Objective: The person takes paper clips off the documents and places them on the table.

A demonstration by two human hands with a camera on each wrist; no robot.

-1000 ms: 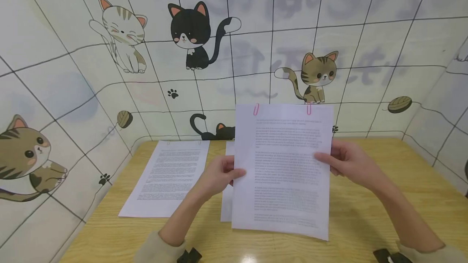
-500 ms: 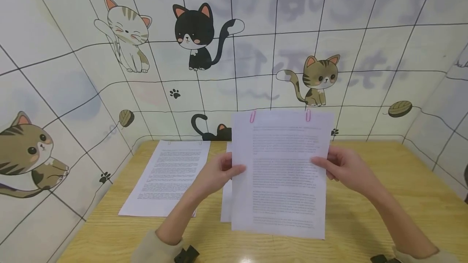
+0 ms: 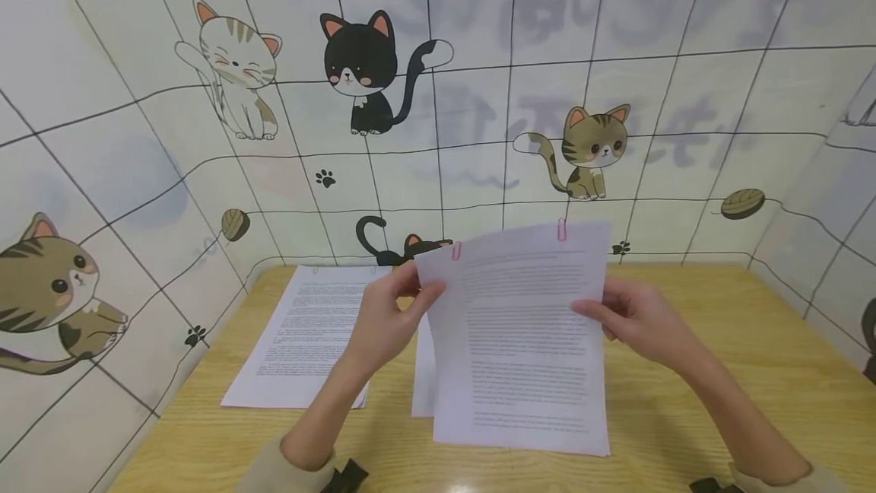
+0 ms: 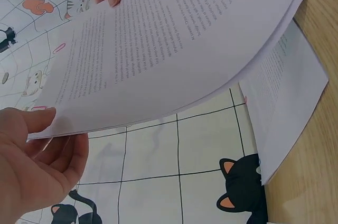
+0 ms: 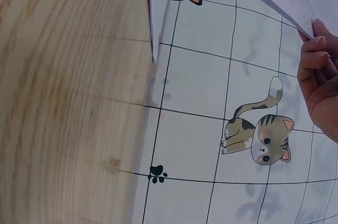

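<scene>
A thin sheaf of printed sheets [image 3: 520, 356] is held up over the table, with two pink paper clips [image 3: 562, 230] on its top edge. My left hand [image 3: 386, 322] pinches its left edge near the upper corner, thumb on the printed face. At the right edge, about a third of the way down, my right hand [image 3: 639, 312] pinches it the same way. The sheaf bows, its upper left corner bent lower than the right. In the left wrist view, layered edges of the sheets [image 4: 174, 39] show beside the left hand [image 4: 45, 163].
Another printed stack [image 3: 301, 341], clipped at its top, lies on the wooden table [image 3: 691, 417] to the left. Partly hidden behind the held sheaf lies a further paper [image 3: 423, 379]. A wall covering [image 3: 472, 82] with cartoon cats rises behind the table.
My left hand has slid up the left edge toward the top corner. The sheaf has dropped slightly and now bows, its upper left corner lower. The right hand keeps its grip, shifted slightly left.
</scene>
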